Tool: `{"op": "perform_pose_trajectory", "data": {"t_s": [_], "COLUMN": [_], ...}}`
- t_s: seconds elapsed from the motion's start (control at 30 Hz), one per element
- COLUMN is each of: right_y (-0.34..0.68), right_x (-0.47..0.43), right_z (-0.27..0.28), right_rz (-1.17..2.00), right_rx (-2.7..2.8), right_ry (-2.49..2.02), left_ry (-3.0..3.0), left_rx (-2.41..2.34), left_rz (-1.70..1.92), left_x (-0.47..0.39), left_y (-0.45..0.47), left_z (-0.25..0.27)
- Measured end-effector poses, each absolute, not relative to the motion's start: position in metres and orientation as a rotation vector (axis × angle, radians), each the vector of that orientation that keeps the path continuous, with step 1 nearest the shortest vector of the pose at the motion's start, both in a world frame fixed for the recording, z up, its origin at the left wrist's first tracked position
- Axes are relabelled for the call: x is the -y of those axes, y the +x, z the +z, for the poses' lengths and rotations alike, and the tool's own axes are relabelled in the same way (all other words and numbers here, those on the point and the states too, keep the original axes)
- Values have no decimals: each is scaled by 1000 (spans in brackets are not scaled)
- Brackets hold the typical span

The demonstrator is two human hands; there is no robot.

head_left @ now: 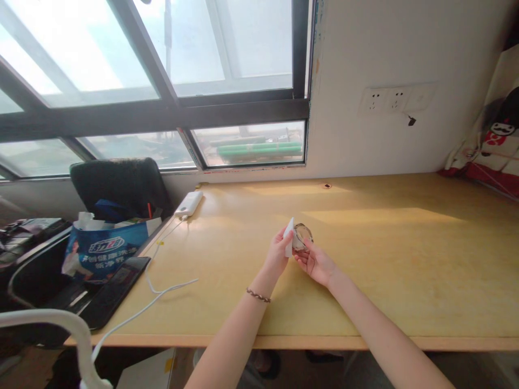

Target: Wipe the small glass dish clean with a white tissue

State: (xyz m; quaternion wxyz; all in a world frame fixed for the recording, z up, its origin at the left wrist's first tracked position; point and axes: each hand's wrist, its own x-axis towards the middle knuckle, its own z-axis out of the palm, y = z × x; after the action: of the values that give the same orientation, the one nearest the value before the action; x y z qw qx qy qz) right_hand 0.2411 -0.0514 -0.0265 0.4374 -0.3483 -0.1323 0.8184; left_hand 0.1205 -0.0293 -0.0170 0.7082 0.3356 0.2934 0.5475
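My left hand is closed on a thin white sheet that stands upright between thumb and fingers; whether it is tissue or cloth I cannot tell. Close beside it, my right hand grips a small round clear glass dish with a dark-looking edge. The right thumb lies over the dish's near rim and the fingers curl beneath. The white sheet is right against the dish's left side, and both are held above the wooden table.
At the table's left lie a white power bank, a white cable and a black tablet-like slab. A blue bag sits on a black chair. Wall sockets are at the back right.
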Motion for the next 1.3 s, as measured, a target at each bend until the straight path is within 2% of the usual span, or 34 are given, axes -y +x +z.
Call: {"op": "perform_pose_trajectory", "data": {"t_s": [0.33, 0.7, 1.0, 1.2, 1.3], "right_y": [237, 246, 247, 249, 250], "right_x": [54, 46, 45, 44, 46], "right_z": [-19, -18, -21, -21, -19], "right_rz": [1912, 1904, 1773, 1671, 1510], "right_rx": [401, 237, 232, 320, 480], "right_ry": [-880, -749, -791, -896, -898], "left_ry": [456, 814, 1255, 1176, 1057], "left_rx": [-723, -635, -892, -868, -821], "left_rz": [1229, 1151, 1359, 1468, 1442], "left_x": [19, 38, 46, 56, 56], "left_y": [115, 125, 139, 146, 149], "left_z": [-24, -5, -15, -12, -15]}}
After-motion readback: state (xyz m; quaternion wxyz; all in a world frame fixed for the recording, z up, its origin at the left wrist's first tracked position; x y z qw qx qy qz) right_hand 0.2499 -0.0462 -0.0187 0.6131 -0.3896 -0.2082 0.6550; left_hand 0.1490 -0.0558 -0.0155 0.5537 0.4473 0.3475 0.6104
